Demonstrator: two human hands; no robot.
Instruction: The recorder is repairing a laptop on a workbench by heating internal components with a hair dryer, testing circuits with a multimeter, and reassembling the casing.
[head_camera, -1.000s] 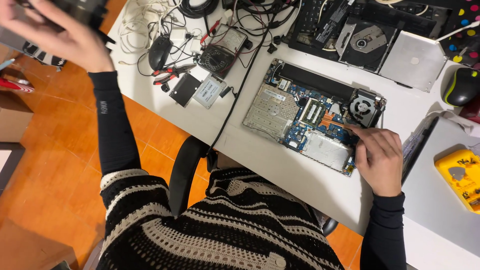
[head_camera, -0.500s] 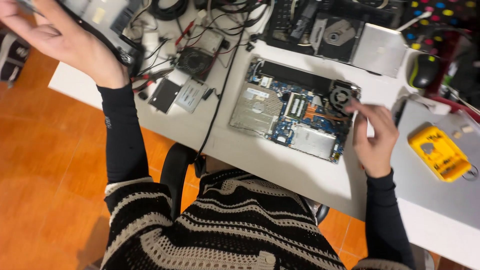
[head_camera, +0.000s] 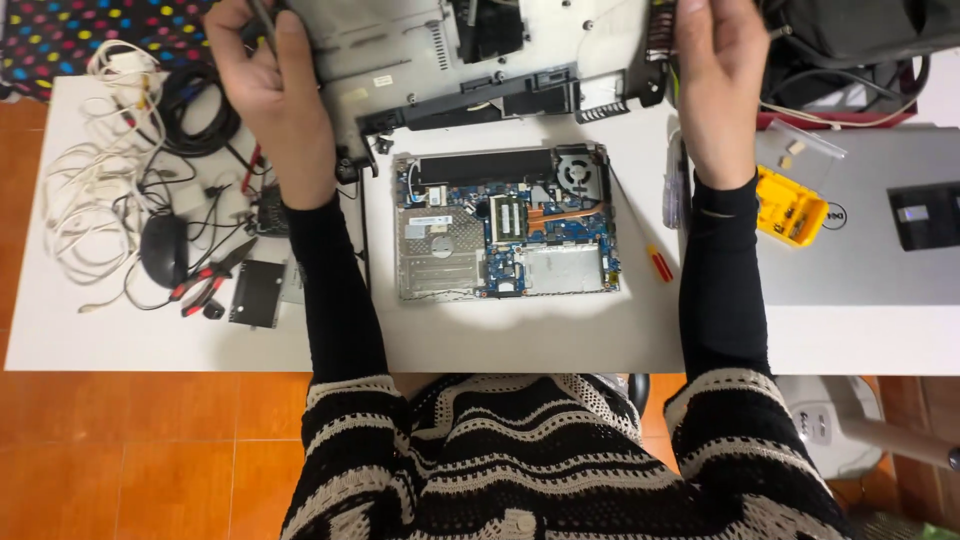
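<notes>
A grey laptop bottom cover (head_camera: 480, 50) with black trim lies across the far side of the white table (head_camera: 500, 340). My left hand (head_camera: 270, 90) grips its left end, with a thin tool sticking up between the fingers. My right hand (head_camera: 715, 70) holds its right end. Just in front of the cover, between my forearms, lies the open laptop chassis (head_camera: 500, 225), showing its blue motherboard, fan and copper heat pipe. Neither hand touches the chassis.
White cables (head_camera: 90, 190), black cables (head_camera: 195, 110), a black mouse (head_camera: 163, 250), red pliers (head_camera: 210, 285) and a dark drive (head_camera: 257, 293) lie at the left. At the right are a small red screwdriver (head_camera: 658, 262), a yellow bit case (head_camera: 790, 205) and a closed silver laptop (head_camera: 870, 230).
My left hand brought the cover from far left to the table's far side above the chassis. My right hand left the motherboard and rose to the cover's right end. The view swung level.
</notes>
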